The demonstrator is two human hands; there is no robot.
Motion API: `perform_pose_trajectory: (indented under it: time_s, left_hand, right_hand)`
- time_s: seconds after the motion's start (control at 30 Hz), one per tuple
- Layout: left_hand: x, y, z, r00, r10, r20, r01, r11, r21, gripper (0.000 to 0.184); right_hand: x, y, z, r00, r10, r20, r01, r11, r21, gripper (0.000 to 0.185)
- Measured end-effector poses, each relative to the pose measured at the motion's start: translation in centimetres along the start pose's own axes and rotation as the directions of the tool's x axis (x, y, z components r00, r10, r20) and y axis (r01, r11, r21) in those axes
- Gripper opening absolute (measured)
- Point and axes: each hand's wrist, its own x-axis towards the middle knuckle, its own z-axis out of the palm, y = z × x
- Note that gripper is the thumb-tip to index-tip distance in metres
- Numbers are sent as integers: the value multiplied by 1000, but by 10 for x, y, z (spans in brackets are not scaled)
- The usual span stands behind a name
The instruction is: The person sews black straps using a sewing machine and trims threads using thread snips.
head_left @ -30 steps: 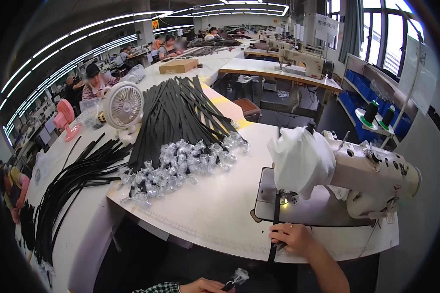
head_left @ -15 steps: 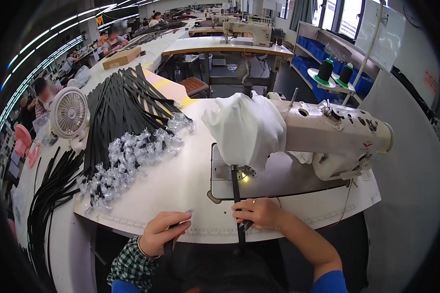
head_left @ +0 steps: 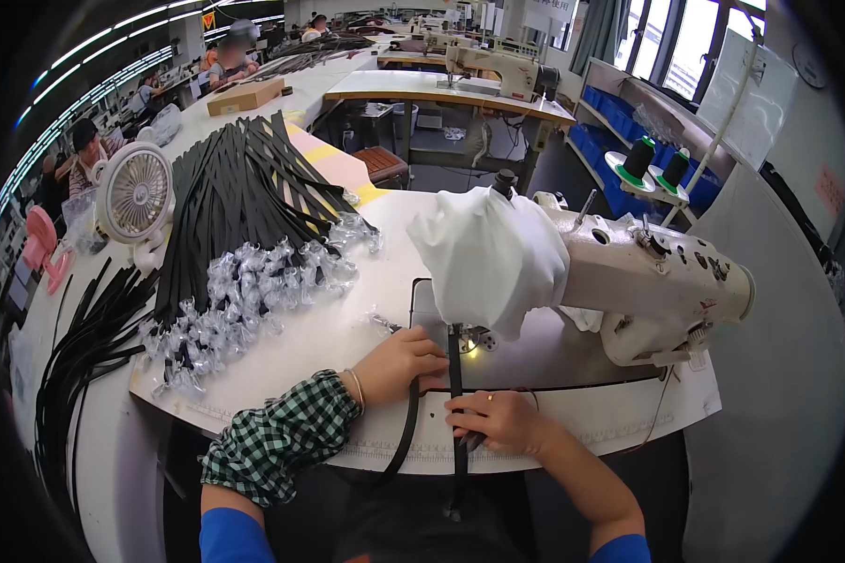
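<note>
L hand (head_left: 399, 366) grips blk strap (head_left: 409, 424); R hand (head_left: 503, 421) pinches 2nd strap (head_left: 455, 366); both overhang front table edge (head_left: 620, 441), narrow gap btwn.

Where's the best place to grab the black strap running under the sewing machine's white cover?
Probably the flat stretch of the black strap by the table edge, pinched from the right, where the right hand is. It runs straight toward the wearer there, clear of the lit needle area; the left hand, with another strap, crowds the left side.

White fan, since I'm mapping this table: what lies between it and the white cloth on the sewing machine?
The head view shows black straps with plastic-wrapped ends, then bare tabletop.
</note>
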Motion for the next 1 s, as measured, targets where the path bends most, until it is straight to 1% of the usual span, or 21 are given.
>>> perform_pose_trajectory:
  time_s: [0.07, 0.1, 0.17, 0.23, 0.27, 0.33, 0.47, 0.53, 0.7, 0.77, 1.0]
  left_hand:
    - [5, -6, 5, 1000, -7, -11, 8, 1000, 28, 27]
    - [7, -9, 5, 1000, 11, -11, -10, 999, 33, 28]
    - [8, -13, 7, 1000, 29, -10, -28, 999, 36, 30]
    - [7, -18, 11, 994, 63, -90, -59, 997, 49, 35]
    - [6, -18, 11, 994, 65, -91, -61, 997, 46, 35]
    - [4, -14, 12, 997, 8, -79, -4, 999, 54, 40]
    - [1, -8, 11, 997, -5, -74, 10, 997, 72, 44]
    - [2, -5, 10, 999, -29, -23, 31, 998, 60, 46]
    - [0, -4, 10, 999, -36, -31, 39, 996, 74, 47]
    - [0, -3, 10, 999, -40, -29, 42, 996, 78, 46]
    - [1, -2, 8, 998, -55, -12, 56, 993, 100, 47]
  right_hand:
    - [0, 1, 1, 1000, 3, -19, -2, 1000, 13, 32]
    - [0, 1, 2, 1000, 2, -15, -1, 1000, 12, 32]
    - [1, 0, 3, 997, 0, -78, 2, 1000, 17, 36]
    - [1, 0, 2, 998, 2, -63, -1, 1000, 8, 35]
    - [2, 0, 2, 999, 3, -50, -3, 1000, -3, 34]
    - [2, 0, 2, 998, -6, -60, 5, 1000, -13, 33]
    - [2, 2, 5, 997, -20, -80, 19, 1000, -15, 31]
    - [3, 1, 3, 997, -22, -76, 21, 1000, -17, 30]
    - [4, 0, 2, 996, -36, -78, 33, 999, -32, 30]
    - [2, 0, 3, 998, -16, -60, 15, 1000, -23, 34]
    - [2, -1, 0, 1000, -3, -31, 2, 1000, -26, 35]
